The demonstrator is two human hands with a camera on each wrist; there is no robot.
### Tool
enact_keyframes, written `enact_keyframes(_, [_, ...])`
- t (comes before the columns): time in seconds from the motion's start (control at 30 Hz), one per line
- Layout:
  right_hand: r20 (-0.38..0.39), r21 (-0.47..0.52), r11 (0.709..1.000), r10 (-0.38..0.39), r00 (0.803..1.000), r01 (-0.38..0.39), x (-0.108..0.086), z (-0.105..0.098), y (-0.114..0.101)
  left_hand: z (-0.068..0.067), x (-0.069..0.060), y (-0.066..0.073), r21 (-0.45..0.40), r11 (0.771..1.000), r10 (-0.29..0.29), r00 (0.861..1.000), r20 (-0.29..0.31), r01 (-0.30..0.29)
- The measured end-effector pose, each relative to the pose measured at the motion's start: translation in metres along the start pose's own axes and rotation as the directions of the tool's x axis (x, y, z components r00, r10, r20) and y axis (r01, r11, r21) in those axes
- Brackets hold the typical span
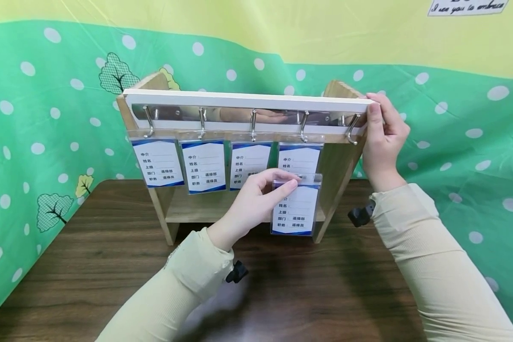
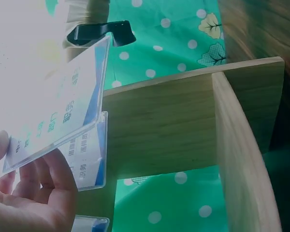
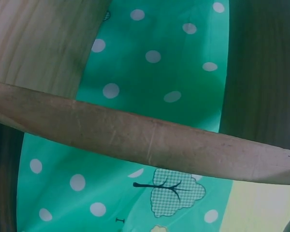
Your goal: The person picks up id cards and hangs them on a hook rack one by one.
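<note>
My left hand [image 1: 256, 202] pinches the top edge of a clear-sleeved badge card [image 1: 297, 209] between thumb and fingers. In the left wrist view, that badge card [image 2: 63, 104] is tilted, with the thumb on its face and fingers behind. It overlaps a hanging badge [image 1: 299, 157] on the fourth hook [image 1: 304, 127]. Badges [image 1: 158, 164] also hang at the three hooks to the left. The far-right hook [image 1: 352, 129] carries nothing. My right hand [image 1: 384, 137] grips the right end of the white hook rail [image 1: 248, 100]; the hand is mostly outside the right wrist view.
The rail sits across a wooden stand [image 1: 342, 166] with side panels and a lower shelf [image 1: 196, 209], on a dark wooden table [image 1: 90, 275]. Behind it hangs a green and yellow dotted cloth [image 1: 453, 123]. Black wrist devices [image 1: 237, 272] are on both sleeves.
</note>
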State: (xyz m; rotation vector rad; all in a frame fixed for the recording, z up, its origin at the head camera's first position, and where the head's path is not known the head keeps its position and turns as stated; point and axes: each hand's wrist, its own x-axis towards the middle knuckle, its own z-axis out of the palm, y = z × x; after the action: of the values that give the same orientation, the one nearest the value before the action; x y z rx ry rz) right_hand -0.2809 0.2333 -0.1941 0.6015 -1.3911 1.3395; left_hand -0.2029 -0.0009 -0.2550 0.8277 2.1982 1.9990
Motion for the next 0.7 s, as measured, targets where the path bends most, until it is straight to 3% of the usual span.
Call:
enact_keyframes(0.2, [-0.003,0.019,1.0,0.01,1.0,-0.01,-0.001,0.0,0.001,0.001,0.004,0.006,0.009,1.0,0.021,1.0,-0.018,-0.021])
enact_keyframes(0.43, [0.02,-0.002,1.0,0.001,1.0,-0.001,0.001,-0.002,0.002,0.002,0.013,0.014,0.055,0.994,0.095,0.995,-0.041,-0.092])
enact_keyframes(0.7, [0.03,0.023,1.0,0.009,1.0,-0.01,0.001,-0.002,0.001,0.007,0.019,0.021,0.081,0.992,0.101,0.994,-0.031,-0.098])
